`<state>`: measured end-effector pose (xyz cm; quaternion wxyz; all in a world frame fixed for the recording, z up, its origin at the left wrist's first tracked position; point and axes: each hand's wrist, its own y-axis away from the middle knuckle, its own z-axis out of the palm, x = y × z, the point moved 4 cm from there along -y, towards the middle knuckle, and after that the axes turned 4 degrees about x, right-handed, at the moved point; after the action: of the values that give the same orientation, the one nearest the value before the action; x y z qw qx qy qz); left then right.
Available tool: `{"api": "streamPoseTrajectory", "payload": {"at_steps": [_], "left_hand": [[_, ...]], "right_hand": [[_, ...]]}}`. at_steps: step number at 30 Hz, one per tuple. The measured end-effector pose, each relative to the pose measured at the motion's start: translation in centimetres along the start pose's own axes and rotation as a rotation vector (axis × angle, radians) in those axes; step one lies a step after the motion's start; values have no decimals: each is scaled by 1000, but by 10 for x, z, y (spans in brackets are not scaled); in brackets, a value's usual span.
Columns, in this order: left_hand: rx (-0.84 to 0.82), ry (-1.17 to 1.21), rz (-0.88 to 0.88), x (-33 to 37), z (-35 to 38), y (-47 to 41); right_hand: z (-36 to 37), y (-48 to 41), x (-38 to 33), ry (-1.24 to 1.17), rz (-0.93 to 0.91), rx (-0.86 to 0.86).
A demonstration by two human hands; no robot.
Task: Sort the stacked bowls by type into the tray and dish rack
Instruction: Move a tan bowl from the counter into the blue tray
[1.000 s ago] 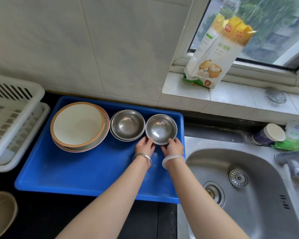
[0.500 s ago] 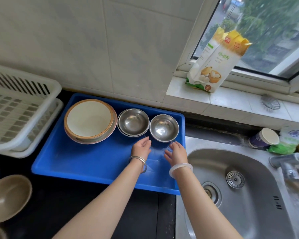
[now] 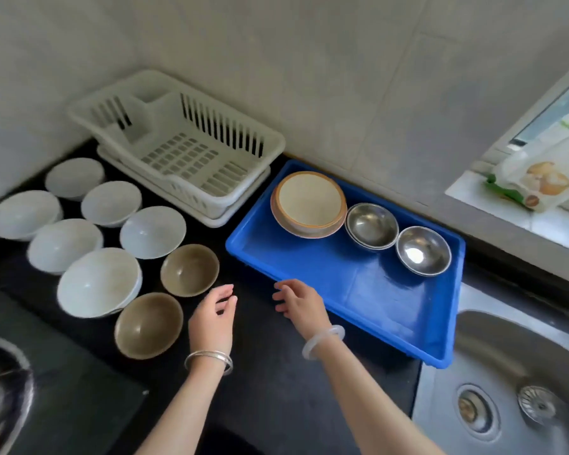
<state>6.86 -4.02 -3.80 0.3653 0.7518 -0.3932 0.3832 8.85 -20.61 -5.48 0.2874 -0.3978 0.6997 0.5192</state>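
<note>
change: both hands have left the steel bowl [image 3: 423, 251] in the blue tray [image 3: 358, 290] | left hand [image 3: 212, 318], right hand [image 3: 301, 305] spread, empty | next, likely: brown bowls [image 3: 189, 269] on bench; dish rack [image 3: 178, 149] unfilled

The dish rack [image 3: 178, 149] stands at the back of the table [image 3: 270, 389], against the wall. The tray [image 3: 358, 290] lies to its right, with the sink [image 3: 513, 382] further right. In the tray, along its far side, sit a stack of wide bowls [image 3: 309, 205] on the left, then a stack of metal bowls [image 3: 372, 226], then a single metal bowl [image 3: 423, 251]. Left of the tray, in front of the rack, many bowls [image 3: 99, 284] stand on the table. A bag [image 3: 536, 178] rests on the windowsill [image 3: 493, 205], behind the sink.
</note>
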Motion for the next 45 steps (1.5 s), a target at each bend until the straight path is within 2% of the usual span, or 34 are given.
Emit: {"api": "streamPoseTrajectory", "payload": {"at_steps": [5, 7, 10, 15, 19, 21, 25, 29, 32, 39, 45], "left_hand": [[310, -155, -30, -47, -76, -9], [395, -253, 12, -60, -94, -11], [462, -263, -55, -82, -111, -13], [403, 146, -274, -109, -116, -17], [362, 245, -353, -122, -116, -21], [324, 286, -367, -128, -117, -25], [269, 468, -435, -134, -116, -31], [282, 646, -532, -139, -117, -34], [271, 660, -549, -141, -118, -34], [191, 510, -501, -142, -119, -34], [161, 449, -484, -128, -120, -37]], "right_hand": [[86, -17, -23, 294, -15, -150], [108, -27, -32, 345, 1, -162], [128, -42, -39, 320, 54, -126], [137, -53, -37, 190, 154, -76], [127, -44, -45, 79, 91, 20], [123, -35, -54, 72, 26, 12], [132, -8, -65, 238, -83, -118], [149, 12, -62, 448, -140, -158], [160, 16, -59, 534, -144, -150], [171, 8, -46, 604, -137, -129], [166, 5, -36, 414, -32, -226]]}}
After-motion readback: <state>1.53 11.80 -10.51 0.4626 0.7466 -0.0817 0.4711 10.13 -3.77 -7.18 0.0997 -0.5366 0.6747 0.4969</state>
